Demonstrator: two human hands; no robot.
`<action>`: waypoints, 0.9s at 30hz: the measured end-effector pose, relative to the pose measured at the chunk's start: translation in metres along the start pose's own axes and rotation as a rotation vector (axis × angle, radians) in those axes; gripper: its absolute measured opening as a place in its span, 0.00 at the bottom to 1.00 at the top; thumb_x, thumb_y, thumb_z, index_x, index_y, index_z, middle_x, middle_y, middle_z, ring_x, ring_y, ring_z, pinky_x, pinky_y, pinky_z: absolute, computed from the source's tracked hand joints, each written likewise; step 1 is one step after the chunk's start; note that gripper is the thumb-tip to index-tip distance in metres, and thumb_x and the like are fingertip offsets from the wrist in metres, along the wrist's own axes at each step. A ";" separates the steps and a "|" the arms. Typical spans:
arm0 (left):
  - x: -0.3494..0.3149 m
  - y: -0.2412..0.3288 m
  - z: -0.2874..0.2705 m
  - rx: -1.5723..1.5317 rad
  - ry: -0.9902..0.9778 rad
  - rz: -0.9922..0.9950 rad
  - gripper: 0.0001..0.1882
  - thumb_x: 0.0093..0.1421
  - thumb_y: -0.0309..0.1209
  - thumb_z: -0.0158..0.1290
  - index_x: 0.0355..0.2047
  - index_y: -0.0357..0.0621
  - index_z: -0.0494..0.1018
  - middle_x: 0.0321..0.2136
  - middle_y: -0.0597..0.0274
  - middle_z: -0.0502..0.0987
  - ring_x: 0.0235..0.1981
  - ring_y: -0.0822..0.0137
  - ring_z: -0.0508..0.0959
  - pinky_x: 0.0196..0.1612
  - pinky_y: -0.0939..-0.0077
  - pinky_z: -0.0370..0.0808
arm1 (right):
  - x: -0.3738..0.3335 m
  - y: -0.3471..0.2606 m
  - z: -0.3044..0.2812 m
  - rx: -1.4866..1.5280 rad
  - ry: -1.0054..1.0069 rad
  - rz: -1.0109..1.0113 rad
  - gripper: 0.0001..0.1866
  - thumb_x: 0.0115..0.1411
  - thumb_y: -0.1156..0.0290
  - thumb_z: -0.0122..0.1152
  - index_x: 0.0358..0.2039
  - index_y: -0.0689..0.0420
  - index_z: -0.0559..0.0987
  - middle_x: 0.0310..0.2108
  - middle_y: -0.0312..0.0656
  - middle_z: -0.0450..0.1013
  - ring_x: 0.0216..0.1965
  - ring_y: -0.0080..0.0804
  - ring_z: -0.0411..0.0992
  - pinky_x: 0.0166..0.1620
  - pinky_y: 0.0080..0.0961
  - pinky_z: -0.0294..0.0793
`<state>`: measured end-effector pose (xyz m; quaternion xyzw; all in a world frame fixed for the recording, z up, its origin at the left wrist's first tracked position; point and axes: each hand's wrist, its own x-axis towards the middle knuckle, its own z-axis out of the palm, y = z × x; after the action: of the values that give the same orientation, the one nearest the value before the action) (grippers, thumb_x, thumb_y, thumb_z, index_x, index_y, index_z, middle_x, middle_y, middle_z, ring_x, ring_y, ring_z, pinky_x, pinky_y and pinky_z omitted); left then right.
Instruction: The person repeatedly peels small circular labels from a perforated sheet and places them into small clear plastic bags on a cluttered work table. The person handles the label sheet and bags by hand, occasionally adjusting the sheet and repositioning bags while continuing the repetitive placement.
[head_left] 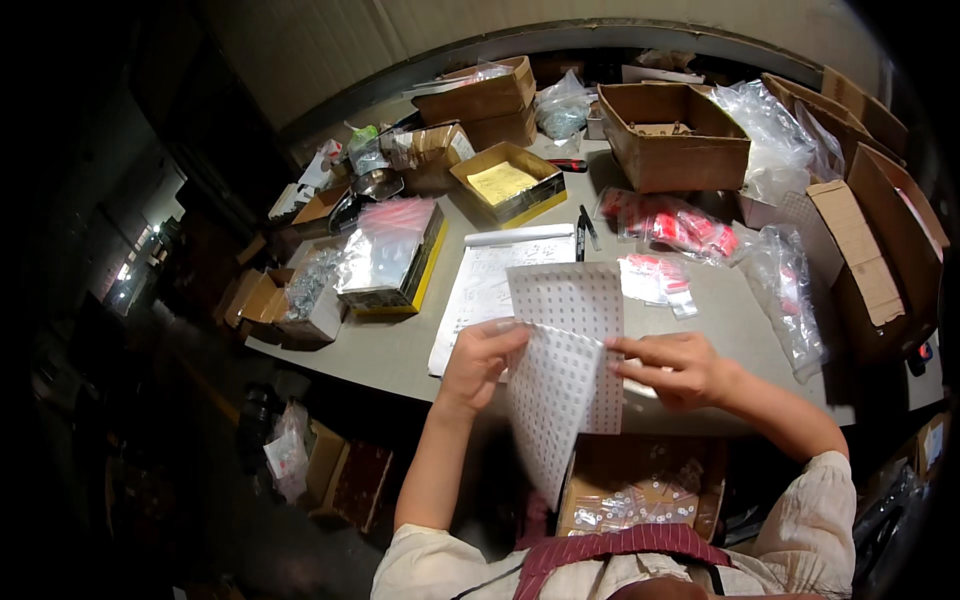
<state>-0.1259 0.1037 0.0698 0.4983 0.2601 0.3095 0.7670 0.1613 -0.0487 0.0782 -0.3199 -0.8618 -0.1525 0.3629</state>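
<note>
Two white label sheets, printed with rows of small dark marks, are in front of me at the table's near edge. The front label sheet curves downward, with its lower corner hanging over the edge. Behind it the other label sheet stands flatter and reaches higher. My left hand is closed, pinching the front sheet's upper left corner between thumb and fingers. At the upper right corner my right hand grips with thumb and fingertips; whether it holds one sheet or both, I cannot tell.
A written notepad lies behind the sheets, with a black pen beside it. Bags of red-and-white pieces lie right. Boxes stand around, including a large cardboard box. Below the edge, an open carton holds small bagged parts.
</note>
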 end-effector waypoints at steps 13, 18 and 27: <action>-0.039 -0.003 0.090 0.503 -0.177 0.465 0.08 0.62 0.19 0.62 0.41 0.30 0.83 0.36 0.58 0.82 0.36 0.72 0.78 0.40 0.81 0.73 | 0.007 -0.002 -0.018 0.306 0.062 0.445 0.23 0.65 0.69 0.66 0.58 0.63 0.76 0.53 0.53 0.76 0.53 0.53 0.74 0.57 0.44 0.72; -0.036 -0.008 0.086 0.496 -0.272 0.378 0.07 0.62 0.19 0.62 0.41 0.30 0.83 0.34 0.60 0.80 0.35 0.73 0.76 0.37 0.80 0.71 | 0.008 -0.007 -0.015 0.378 0.142 0.480 0.16 0.65 0.74 0.65 0.53 0.62 0.79 0.47 0.49 0.77 0.49 0.43 0.76 0.50 0.35 0.76; -0.030 -0.005 0.087 0.601 -0.255 0.362 0.09 0.61 0.24 0.64 0.42 0.33 0.84 0.38 0.58 0.84 0.38 0.71 0.81 0.43 0.77 0.77 | 0.012 -0.004 -0.022 0.633 0.174 0.645 0.15 0.65 0.79 0.66 0.52 0.65 0.80 0.42 0.45 0.80 0.41 0.28 0.78 0.44 0.25 0.78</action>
<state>-0.0832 0.0276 0.0997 0.7738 0.1497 0.2854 0.5454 0.1638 -0.0575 0.1017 -0.4311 -0.6887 0.2127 0.5428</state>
